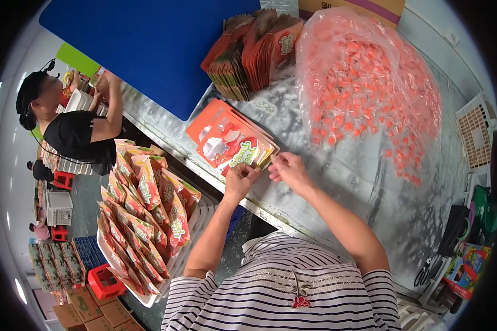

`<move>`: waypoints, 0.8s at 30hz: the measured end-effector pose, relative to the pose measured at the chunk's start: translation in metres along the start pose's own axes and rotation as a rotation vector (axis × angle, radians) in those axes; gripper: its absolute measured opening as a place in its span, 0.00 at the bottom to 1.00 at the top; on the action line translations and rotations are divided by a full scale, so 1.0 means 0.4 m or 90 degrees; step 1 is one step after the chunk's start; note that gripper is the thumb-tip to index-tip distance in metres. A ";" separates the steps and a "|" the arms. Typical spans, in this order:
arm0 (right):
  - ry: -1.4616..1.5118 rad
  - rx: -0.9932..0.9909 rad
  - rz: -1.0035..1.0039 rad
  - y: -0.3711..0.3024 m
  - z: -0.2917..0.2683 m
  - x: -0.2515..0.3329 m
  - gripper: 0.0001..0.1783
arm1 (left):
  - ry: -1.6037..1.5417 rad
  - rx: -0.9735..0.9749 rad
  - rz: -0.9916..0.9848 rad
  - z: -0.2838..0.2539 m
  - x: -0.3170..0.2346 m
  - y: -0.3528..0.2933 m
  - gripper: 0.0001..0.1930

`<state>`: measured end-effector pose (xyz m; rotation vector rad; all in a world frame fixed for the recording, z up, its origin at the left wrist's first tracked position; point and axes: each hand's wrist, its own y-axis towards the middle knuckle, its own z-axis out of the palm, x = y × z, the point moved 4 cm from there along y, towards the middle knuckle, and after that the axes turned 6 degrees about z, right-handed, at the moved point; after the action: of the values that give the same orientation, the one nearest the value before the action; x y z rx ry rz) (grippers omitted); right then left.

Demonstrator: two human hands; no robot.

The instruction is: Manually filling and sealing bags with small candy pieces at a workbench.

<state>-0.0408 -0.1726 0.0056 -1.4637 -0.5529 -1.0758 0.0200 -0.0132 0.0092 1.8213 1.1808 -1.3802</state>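
A short stack of flat red and white printed pouches [218,144] lies on the table before me. My left hand [241,181] pinches the near edge of the top pouch, thumb and fingers pressed together. At that pouch's right corner my right hand [290,172] is closed, its fingertips on the edge. Whether something small also sits in the right fingers is hidden. Beyond the hands, to the right, a large clear plastic bag [364,71] spreads over the table, with many small red wrapped pieces [406,149] in and before it.
Bundles of red and green pouches [254,52] stand behind the stack, beside a blue board [132,44]. At my left, a white crate [146,298] holds many filled pouches [143,220]. A co-worker [83,129] works farther left. Scissors [423,271] hang at the right edge.
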 end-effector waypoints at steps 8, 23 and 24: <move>0.102 -0.003 0.005 0.096 0.023 0.041 0.14 | -0.074 -0.070 0.039 -0.054 -0.107 -0.024 0.12; -0.185 -0.131 -0.202 -0.209 -0.151 0.000 0.16 | 0.113 0.058 0.378 0.123 -0.274 -0.160 0.15; -0.252 -0.126 -0.217 -0.237 -0.165 0.012 0.16 | 0.121 0.064 0.377 0.118 -0.301 -0.162 0.15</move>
<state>-0.1377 -0.2164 0.0515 -1.8157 -1.0294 -1.1297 -0.0687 -0.0606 0.1132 2.1744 0.5769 -0.9511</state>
